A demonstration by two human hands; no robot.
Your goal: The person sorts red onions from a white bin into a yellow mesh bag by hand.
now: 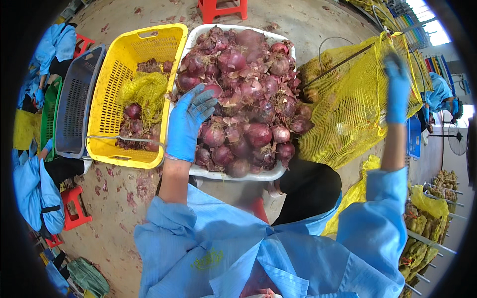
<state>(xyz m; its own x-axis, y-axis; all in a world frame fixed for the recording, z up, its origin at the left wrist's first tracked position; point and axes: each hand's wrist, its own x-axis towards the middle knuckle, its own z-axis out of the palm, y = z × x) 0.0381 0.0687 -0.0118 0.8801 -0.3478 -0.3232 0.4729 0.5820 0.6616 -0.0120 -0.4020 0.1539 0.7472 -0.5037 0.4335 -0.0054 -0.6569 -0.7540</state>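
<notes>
My left hand (189,121), in a blue glove with dark grey fingertips, is over the left edge of a white tub (233,174) heaped with red onions (258,135). Its fingers are stretched out and apart, nearest the onions, with nothing in them. On the right, my raised right hand (396,89), gloved the same way, is beside the upper rim of a yellow mesh bag (348,109). Motion smears its fingers, so their grip cannot be made out. The bag hangs spread on a metal frame and has onions in its far left part.
Left of the tub stands a yellow crate (112,89) with a few onions and crumpled yellow netting (149,92). Grey (74,107) and green (49,119) crates come beyond it. Co-workers in blue sit farther left. A red stool (222,10) is at the back; onion skins litter the floor.
</notes>
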